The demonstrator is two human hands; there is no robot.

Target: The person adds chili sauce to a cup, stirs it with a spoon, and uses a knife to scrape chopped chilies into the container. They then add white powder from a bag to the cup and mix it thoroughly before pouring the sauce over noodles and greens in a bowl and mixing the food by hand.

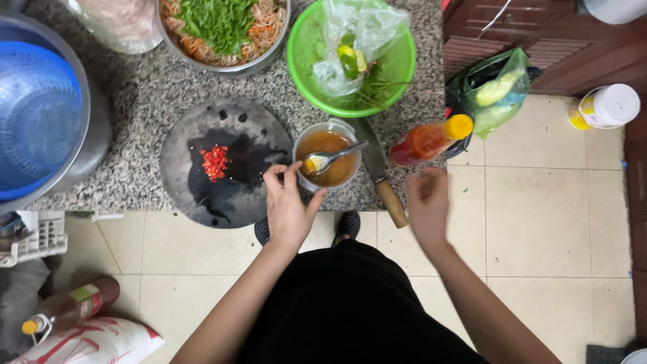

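My left hand (286,202) rests against the near rim of a small clear cup (328,162) of brown sauce, fingers spread and holding nothing. A metal spoon (330,158) lies in the cup with its bowl toward that hand. Left of the cup is a round dark cutting board (226,158) with a small heap of chopped red chili (215,162). My right hand (428,202) hovers open over the counter edge, just below a lying red sauce bottle (431,139) with a yellow cap. A knife (381,176) with a wooden handle lies between the hands.
A green basin (300,64) holds a plastic bag with limes. A metal bowl (222,30) of shredded vegetables and greens sits behind the board. A blue colander (37,114) in a steel pot stands at left. Bags and bottles stand on the tiled floor.
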